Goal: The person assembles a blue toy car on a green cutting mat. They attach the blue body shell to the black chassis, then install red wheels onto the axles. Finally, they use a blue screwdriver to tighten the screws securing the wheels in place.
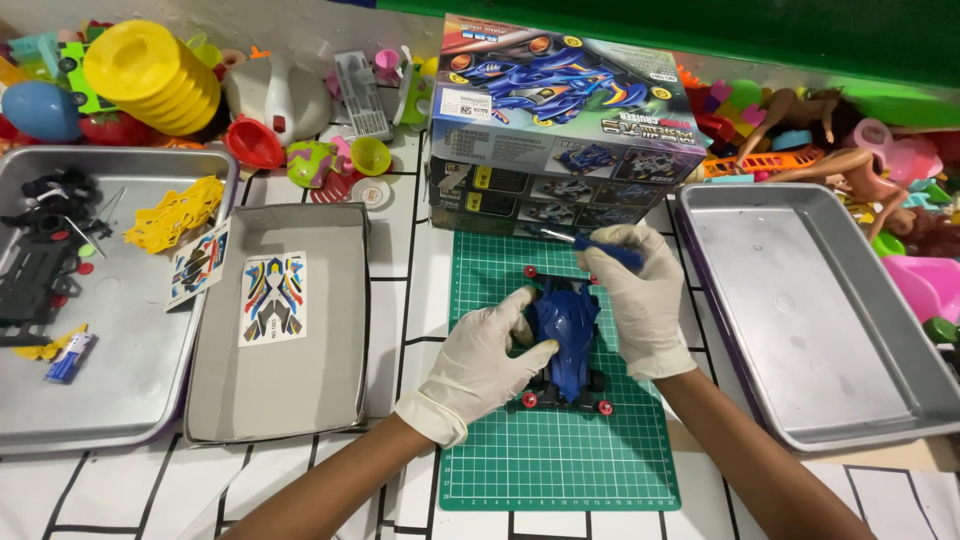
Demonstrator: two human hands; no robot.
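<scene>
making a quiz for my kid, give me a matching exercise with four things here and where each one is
Things:
1. blue toy car
2. sticker sheet
3. blue-handled tool
4. yellow plastic part

Places:
a. in the grey cardboard box lid
b. in the right hand
c. on the green cutting mat, under the left hand
d. in the left metal tray

Pairs: 1-c, 2-a, 3-b, 4-d
</scene>
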